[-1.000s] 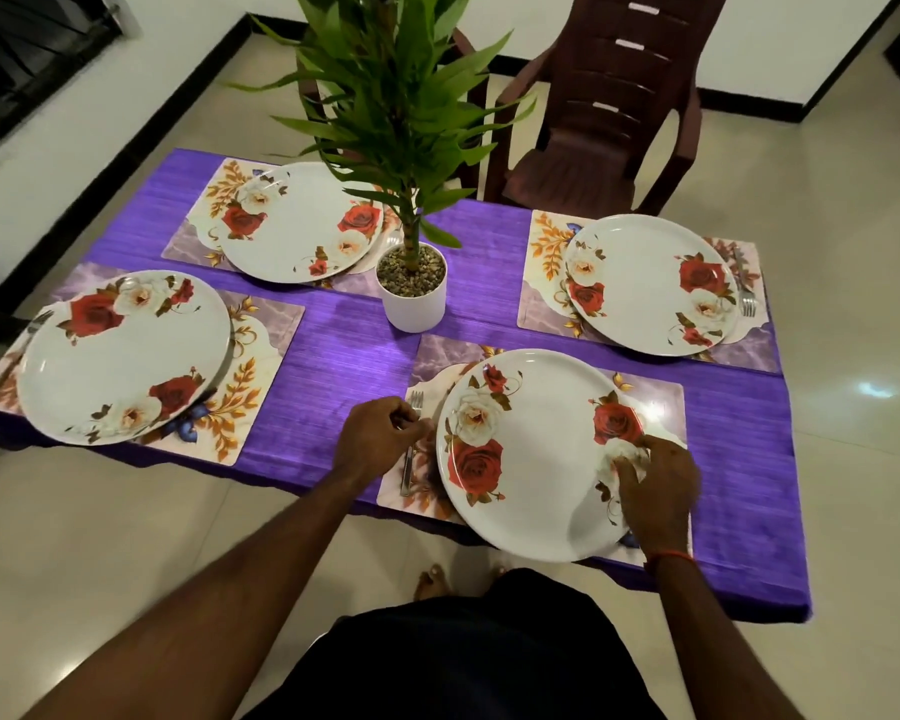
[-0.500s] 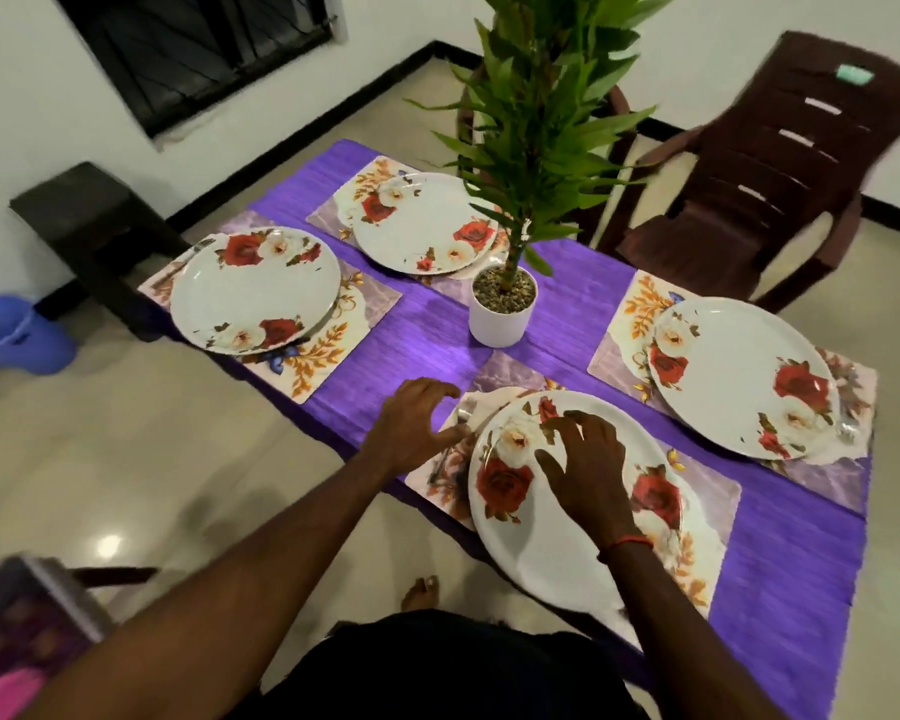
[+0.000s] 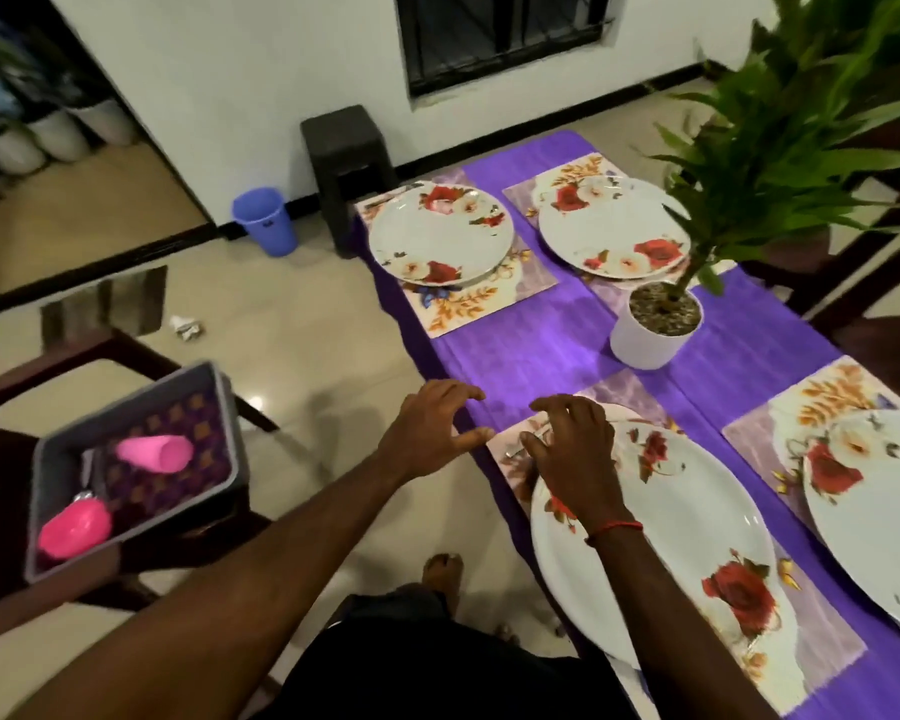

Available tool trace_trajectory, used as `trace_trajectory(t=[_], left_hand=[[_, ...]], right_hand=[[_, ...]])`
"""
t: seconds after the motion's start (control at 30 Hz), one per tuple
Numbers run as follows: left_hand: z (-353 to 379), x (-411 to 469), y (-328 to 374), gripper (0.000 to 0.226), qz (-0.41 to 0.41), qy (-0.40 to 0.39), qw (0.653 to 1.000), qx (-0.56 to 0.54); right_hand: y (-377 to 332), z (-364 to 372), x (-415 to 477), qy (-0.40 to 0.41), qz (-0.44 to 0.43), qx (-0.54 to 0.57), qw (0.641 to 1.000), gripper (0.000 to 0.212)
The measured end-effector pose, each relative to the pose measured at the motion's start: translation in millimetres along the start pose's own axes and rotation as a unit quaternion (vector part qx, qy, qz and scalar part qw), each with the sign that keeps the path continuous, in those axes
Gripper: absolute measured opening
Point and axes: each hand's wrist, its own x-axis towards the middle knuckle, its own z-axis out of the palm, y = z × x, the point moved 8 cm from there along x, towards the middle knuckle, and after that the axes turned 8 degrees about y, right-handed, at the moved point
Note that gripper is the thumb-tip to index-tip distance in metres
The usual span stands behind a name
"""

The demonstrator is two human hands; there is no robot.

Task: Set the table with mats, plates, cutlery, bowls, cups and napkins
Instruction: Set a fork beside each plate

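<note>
Right hand (image 3: pixel 572 459) is hovering over the far-left rim of the near plate (image 3: pixel 687 527), fingers curled down onto the cutlery (image 3: pixel 527 446), which is lying on the mat (image 3: pixel 827 652) just beside that rim. Whether the fingers are pinching the piece or only touching it cannot be told from here. Left hand (image 3: pixel 430 433) is hanging just left of the plate over the tabletop (image 3: pixel 531 356) edge, fingers spread and loosely bent, holding nothing. Main risk, as I judge it: the cutlery is sitting between the plate rim and the tabletop edge, so a sideways nudge is likely sending it under the rim or off onto the floor. Your right wrist is crossing low over the plate. If you are dragging it as you straighten the piece, the plate is probably sliding on the mat toward the edge nearest you, where it is already lying close. The grey bin (image 3: pixel 126 405) is resting on a chair well left of the plate, with two pink cups (image 3: pixel 154 453) lying on their sides in it. Reaching there with the left hand while the right is working unwatched is inviting a knock. The cups look light and apt to roll once set down carelessly.
</note>
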Motion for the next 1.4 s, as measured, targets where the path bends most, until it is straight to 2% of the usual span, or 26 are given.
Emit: trace_trajectory(t=[0.1,0.23,0.43,0.57,0.73,0.9,1.13,1.4], left_hand=[[-20.2,-19.9,-25.6,0.056,-0.046,0.024,0.999,0.015],[-38.8,-40.3,-54.7,0.052,-0.105,0.048,0.993,0.006],[-64.2,-61.1,-93.7,0.06,-0.168,0.057,0.984,-0.008],[-91.4,-80.0,-131.7,0.056,-0.208,0.091,0.974,-0.023],[-128.0,-106.3,-187.6,0.061,-0.262,0.138,0.954,-0.041],[-153.9,-133.6,-229.6,0.062,-0.289,0.161,0.942,-0.054],[-179.3,-190.9,-285.7,0.057,-0.36,0.223,0.903,-0.07],[-206.8,-228.4,-344.4,0.071,-0.446,0.278,0.847,-0.075]], right_hand=[[-32.0,22.6,5.5,-0.034,-0.073,0.003,0.997,0.04],[-65.6,44.6,14.3,-0.076,-0.098,-0.006,0.992,0.042],[-116.5,85.3,28.4,-0.133,-0.139,0.008,0.981,0.04],[-163.5,117.1,29.8,-0.17,-0.189,0.009,0.967,0.039],[-229.5,155.5,28.1,-0.217,-0.254,0.007,0.943,0.039],[-285.5,191.7,23.7,-0.255,-0.287,0.014,0.923,0.039],[-352.1,248.9,-6.1,-0.331,-0.358,0.007,0.873,0.037],[-422.7,326.4,-0.5,-0.391,-0.434,0.006,0.812,0.036]])
